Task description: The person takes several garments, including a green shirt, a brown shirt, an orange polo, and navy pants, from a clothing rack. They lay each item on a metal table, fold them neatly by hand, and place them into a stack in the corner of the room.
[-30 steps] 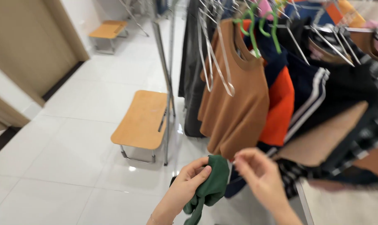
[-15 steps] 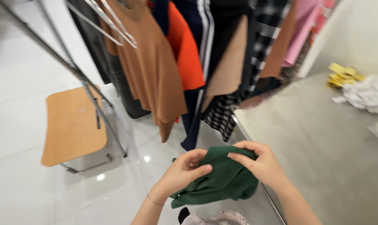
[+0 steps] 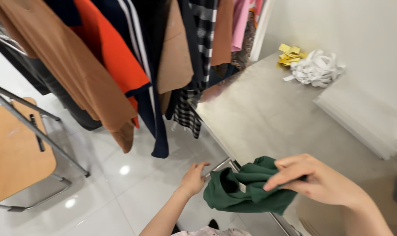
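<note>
While the head view looks down over the edge of a grey steel table (image 3: 268, 118), the right hand (image 3: 321, 181) sits in the lower right of the frame, its fingers pinched on a crumpled dark green cloth garment (image 3: 246, 190). That garment hangs bunched at the lower centre, draped over the table's near edge, part of it over the white tiled floor (image 3: 133, 183). The left hand (image 3: 193, 178) is just left of the garment at the lower centre, its fingers loosely spread and holding nothing, the fingertips near the table's metal frame; whether they touch it cannot be told.

Across the top of the frame hangs a row of clothes: a tan brown top (image 3: 71, 70) at the upper left, an orange red top (image 3: 113, 57) beside it, a navy piece with white stripes (image 3: 141, 65), and a pink one (image 3: 240, 22) at the top centre. A wooden-seated stool (image 3: 15, 153) stands at the left edge. On the table's far end, upper right, lie a heap of white strips (image 3: 316, 67) and some yellow tags (image 3: 290, 52).
</note>
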